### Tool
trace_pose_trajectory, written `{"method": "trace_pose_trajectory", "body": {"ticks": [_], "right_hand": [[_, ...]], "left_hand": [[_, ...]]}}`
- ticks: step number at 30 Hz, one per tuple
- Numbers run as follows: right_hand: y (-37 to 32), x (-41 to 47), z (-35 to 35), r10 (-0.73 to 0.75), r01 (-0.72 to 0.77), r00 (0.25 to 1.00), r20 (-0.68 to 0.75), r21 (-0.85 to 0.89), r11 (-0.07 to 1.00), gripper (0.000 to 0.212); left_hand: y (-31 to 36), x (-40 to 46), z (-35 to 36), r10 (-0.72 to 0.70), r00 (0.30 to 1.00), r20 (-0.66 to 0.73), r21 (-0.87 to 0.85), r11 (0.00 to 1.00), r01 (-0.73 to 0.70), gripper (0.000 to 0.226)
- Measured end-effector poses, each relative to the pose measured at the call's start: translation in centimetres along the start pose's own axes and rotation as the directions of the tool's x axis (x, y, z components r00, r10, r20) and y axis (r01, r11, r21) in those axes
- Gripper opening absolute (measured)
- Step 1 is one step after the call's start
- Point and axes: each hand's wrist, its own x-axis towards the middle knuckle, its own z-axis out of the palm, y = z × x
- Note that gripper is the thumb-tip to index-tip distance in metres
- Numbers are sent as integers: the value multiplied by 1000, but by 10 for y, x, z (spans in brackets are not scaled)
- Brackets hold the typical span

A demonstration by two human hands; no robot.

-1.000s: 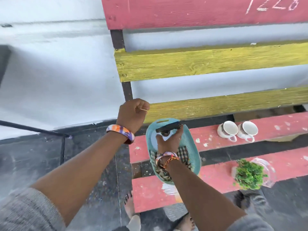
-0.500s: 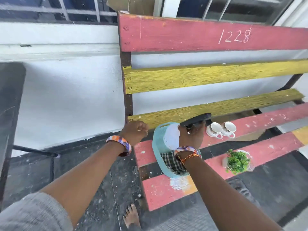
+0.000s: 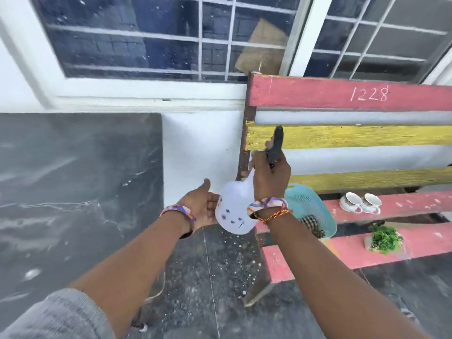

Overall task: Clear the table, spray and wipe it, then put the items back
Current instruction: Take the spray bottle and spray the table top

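We see the right hand gripping a white spray bottle by its neck beside the bench, the left hand open against it; we judge spraying comes next, needing the nozzle aimed.

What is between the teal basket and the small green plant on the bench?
In the head view, only bare pink slat and the dark gap between slats separate the teal basket from the green plant; nothing stands there.

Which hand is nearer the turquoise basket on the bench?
Right. The right hand, gripping the spray bottle, is just above-left of the turquoise basket; the left hand is beyond the bottle, farther left.
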Motion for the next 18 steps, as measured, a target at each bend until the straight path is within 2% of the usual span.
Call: {"method": "trace_pose_trajectory", "body": {"ticks": [5,8,11,13,15,18], "right_hand": [[-37,-31,66,126,-125,977,173,-18,992,18],[-57,-42,113,230,-194,939,257,-159,968,31],[-63,-47,158,297,-259,879,374,-148,954,30],[-61,-49,197,347,-324,806,479,-133,937,26],[-57,-51,234,425,-377,761,491,-199,905,25],[-48,-52,287,498,-448,784,370,-217,867,24]], "left_hand": [[19,-53,-60,105,994,-23,159,982,-100,70],[34,-73,-104,130,991,-13,197,972,-125,75],[46,-86,-146,128,992,8,260,957,-125,76],[55,-94,-187,138,990,15,318,938,-135,75],[66,-102,-231,152,988,6,360,922,-144,72],[87,-115,-305,224,970,-92,401,900,-170,64]]}}
